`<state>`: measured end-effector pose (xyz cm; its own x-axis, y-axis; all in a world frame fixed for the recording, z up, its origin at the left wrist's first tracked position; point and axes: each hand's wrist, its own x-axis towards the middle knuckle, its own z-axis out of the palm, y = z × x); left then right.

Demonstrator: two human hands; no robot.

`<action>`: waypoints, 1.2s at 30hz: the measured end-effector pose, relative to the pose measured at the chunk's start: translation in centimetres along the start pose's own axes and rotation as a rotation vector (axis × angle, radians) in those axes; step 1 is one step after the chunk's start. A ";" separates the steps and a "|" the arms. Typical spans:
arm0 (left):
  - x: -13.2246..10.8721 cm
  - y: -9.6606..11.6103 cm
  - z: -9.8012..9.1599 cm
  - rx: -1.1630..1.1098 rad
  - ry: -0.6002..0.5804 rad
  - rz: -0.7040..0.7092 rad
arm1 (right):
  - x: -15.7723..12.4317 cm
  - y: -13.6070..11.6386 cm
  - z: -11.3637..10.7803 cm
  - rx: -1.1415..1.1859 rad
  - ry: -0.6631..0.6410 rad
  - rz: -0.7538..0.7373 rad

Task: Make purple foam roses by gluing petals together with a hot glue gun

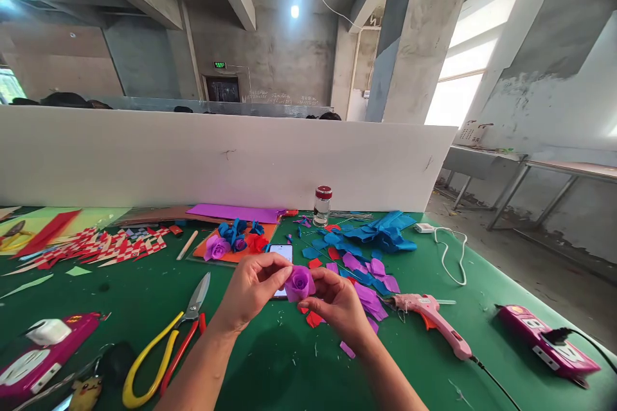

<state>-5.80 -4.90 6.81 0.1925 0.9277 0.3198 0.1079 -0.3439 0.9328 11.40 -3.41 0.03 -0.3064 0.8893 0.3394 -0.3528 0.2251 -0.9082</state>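
the purple paper flower (299, 283) is up between the two hands, just above the near middle of the counter (270, 366), so neither side is clearly closer: the left hand (258, 286) has thumb and fingertips pinched on its left edge, and the right hand (342, 302) is closed on its right and lower edge, fingers along the side and thumb below. the flower is roundish with no clear long axis, its spiral centre turned toward the wearer. the pink glue gun (434, 318) lies to the right of the right hand, the nearer of the two, its long axis slanting from the nozzle at far left to the grip at near right. loose purple petals (369, 302) lie beyond and beside that same hand, while the scissors (191, 311) rest left of the left forearm, blades pointing away. a phone (281, 253) lies behind the flower, partly hidden by it and the hand. the counter is green and strewn with scraps, with a red-lidded jar (322, 209) near its far edge and a white partition (289, 160) standing across the back; past that are bare concrete walls, ceiling beams, a lit lamp (294, 11) and a bright window (453, 96) at right.
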 end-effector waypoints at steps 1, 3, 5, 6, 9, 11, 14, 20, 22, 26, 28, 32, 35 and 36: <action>0.0 -0.1 0.1 -0.020 0.008 -0.005 | 0.0 0.0 0.0 0.003 0.004 -0.004; 0.0 -0.2 0.2 -0.058 0.020 -0.011 | 0.0 -0.1 0.0 -0.001 0.010 -0.031; 0.0 -0.4 0.3 -0.063 0.025 -0.010 | 0.0 -0.4 0.0 -0.012 0.017 -0.057; 0.0 -0.5 0.3 -0.056 0.025 -0.009 | 0.0 -0.5 0.0 -0.021 0.022 -0.065; 0.1 -0.7 0.4 -0.038 0.028 -0.013 | 0.0 -0.9 0.0 -0.039 0.038 -0.079; 0.1 -0.9 0.5 -0.046 0.032 -0.016 | 0.0 -1.0 0.0 -0.044 0.040 -0.077; 0.3 -1.1 0.4 -0.077 0.033 -0.015 | -0.1 -1.0 0.0 -0.040 0.028 -0.022; 0.7 -1.6 0.5 -0.190 0.046 -0.052 | -0.2 -0.8 0.0 0.036 0.079 0.103; 0.9 -1.7 0.6 -0.195 0.063 -0.092 | -0.1 -0.7 -0.1 0.108 0.114 0.111; 1.2 -2.0 1.1 -0.142 0.006 -0.202 | 0.3 -0.3 -0.4 0.229 0.155 0.156; 1.2 -2.0 1.4 -0.148 -0.018 -0.230 | 0.4 -0.1 -0.5 0.251 0.167 0.172; 1.1 -2.0 1.6 -0.152 -0.042 -0.248 | 0.4 -0.1 -0.5 0.254 0.184 0.176; 1.1 -2.1 1.7 -0.153 -0.044 -0.264 | 0.3 -0.2 -0.5 0.236 0.196 0.185; 1.1 -2.1 1.8 -0.154 -0.046 -0.270 | 0.4 -0.2 -0.5 0.229 0.198 0.189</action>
<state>-4.10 -3.40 4.89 0.2213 0.9738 0.0526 0.0125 -0.0567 0.9983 11.83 -2.93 0.22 -0.2158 0.9717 0.0960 -0.5020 -0.0260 -0.8645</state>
